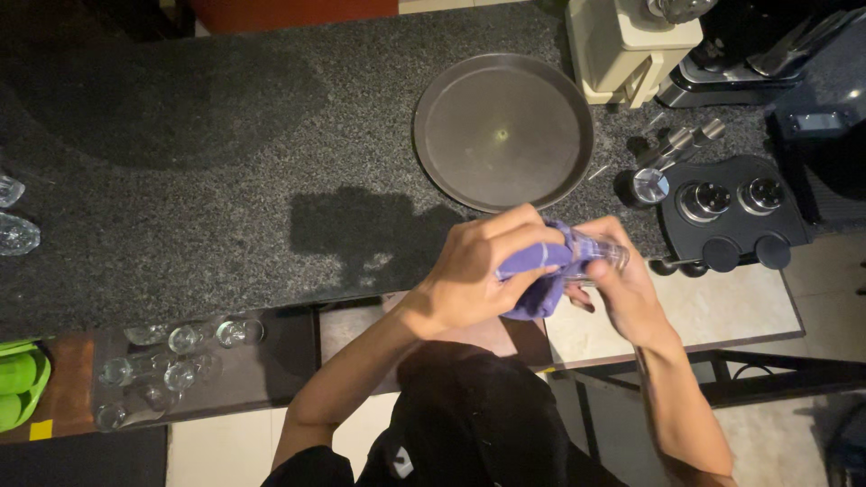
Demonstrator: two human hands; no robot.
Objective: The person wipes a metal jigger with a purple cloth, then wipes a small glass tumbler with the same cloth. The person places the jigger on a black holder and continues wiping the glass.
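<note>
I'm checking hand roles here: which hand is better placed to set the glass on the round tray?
Probably the right hand: it grips the clear glass, while the left hand holds the purple cloth. The tray lies just ahead.

Dark speckled stone counter (180, 180), dimly lit, with hard shadows. A round dark tray (502, 132) sits on it, and possibly coffee equipment (722, 54) at far right. Lower wooden shelf (72, 388) carries clear glasses (180, 361). Pale tiled floor (225, 451) below.

Both hands, left hand (483, 266) and right hand (622, 284), grip a clear glass (603, 255) wrapped in purple cloth (537, 280).
</note>
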